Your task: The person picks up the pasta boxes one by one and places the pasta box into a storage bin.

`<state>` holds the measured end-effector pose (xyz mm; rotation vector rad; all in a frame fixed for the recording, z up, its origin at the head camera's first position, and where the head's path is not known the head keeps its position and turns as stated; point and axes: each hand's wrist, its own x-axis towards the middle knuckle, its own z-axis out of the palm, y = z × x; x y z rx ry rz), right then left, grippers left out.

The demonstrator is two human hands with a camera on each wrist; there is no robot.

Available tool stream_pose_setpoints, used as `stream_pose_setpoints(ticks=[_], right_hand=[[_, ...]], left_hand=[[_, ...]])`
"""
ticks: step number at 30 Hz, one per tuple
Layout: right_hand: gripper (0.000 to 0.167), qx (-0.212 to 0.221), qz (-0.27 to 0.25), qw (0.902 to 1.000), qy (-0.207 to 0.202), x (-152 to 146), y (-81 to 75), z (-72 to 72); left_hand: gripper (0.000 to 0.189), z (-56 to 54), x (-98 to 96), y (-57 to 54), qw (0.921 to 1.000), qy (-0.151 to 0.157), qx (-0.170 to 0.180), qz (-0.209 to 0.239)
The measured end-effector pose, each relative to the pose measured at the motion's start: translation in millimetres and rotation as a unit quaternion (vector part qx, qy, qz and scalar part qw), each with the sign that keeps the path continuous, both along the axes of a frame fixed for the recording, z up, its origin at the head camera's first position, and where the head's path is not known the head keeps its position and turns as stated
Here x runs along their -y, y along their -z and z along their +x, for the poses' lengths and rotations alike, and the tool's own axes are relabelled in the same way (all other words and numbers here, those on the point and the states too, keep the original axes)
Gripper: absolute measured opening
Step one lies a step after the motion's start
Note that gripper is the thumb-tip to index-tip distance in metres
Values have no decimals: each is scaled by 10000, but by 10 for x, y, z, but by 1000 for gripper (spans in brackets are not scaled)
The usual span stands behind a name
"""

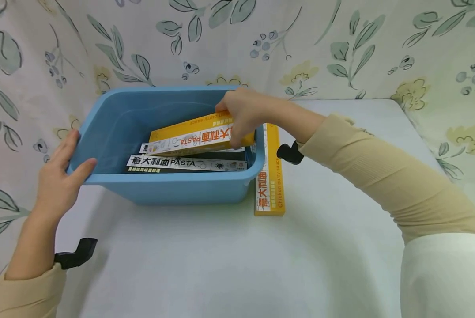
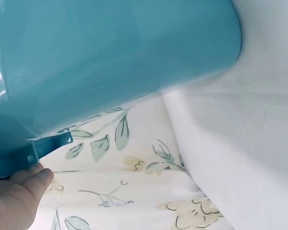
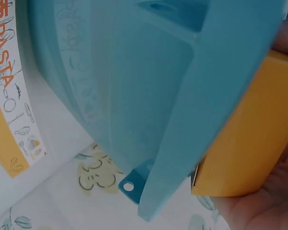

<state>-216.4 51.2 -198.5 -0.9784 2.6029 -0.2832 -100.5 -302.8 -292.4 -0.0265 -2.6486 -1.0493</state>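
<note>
A blue plastic bin (image 1: 190, 191) stands on the white table. My left hand (image 1: 58, 176) grips its left end, the thumb over the rim and the fingers along the outer side; in the left wrist view the fingers (image 2: 31, 184) are at the rim. My right hand (image 1: 247, 115) reaches over the right end and holds a yellow pasta box (image 1: 197, 134) by its right end, slanted inside the bin. Under it lie black-and-white pasta boxes (image 1: 186, 163), partly hidden. In the right wrist view the held yellow box (image 3: 249, 129) shows beyond the bin's rim (image 3: 201, 115).
Another yellow pasta box (image 1: 270, 185) lies lengthwise on the table (image 1: 229, 256) against the bin's right side, its far part hidden by the bin and arm. Floral cloth (image 1: 221, 44) hangs behind the table and along its sides.
</note>
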Motion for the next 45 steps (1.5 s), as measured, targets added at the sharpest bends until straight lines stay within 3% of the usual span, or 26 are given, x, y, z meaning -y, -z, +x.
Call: stream_pose_setpoints(ticks=[5,10,13,16,22,27,30,35,38,45], right_hand=[[83,3,159,9999,44,28,20,-11],[65,-248,77,9993,283,39,1,-6],[70,-352,72,9984,444,41,-2,-11],[87,-264,172,9985,440,49,24,-24],[88,-257,241,9984,446,37,72,-52],[83,-526,-110,9959,733,-10,50,-64],[79,-563,-614,9921,943,-47,58,-49],[80,-639,-1441,9793,1268,-112,113,-7],[84,-560,-1921,9663,1621,-168,150,17],[87,-467,-3032,9136,2667,-320,223,110]], left_hand=[[66,5,-5,-10,10000,-10,19,-22],[66,12,-3,0,10000,9,-1,15],[65,10,-6,1,10000,5,-30,5],[65,11,-10,1,10000,-27,-26,-9],[65,13,-13,8,10000,-34,-26,5],[65,8,-14,13,10000,-23,-69,31],[65,4,-14,11,9999,-15,-97,60],[65,0,-4,7,9999,11,-87,59],[65,-7,-9,6,9999,16,-108,46],[66,5,-11,4,10000,-32,-66,35]])
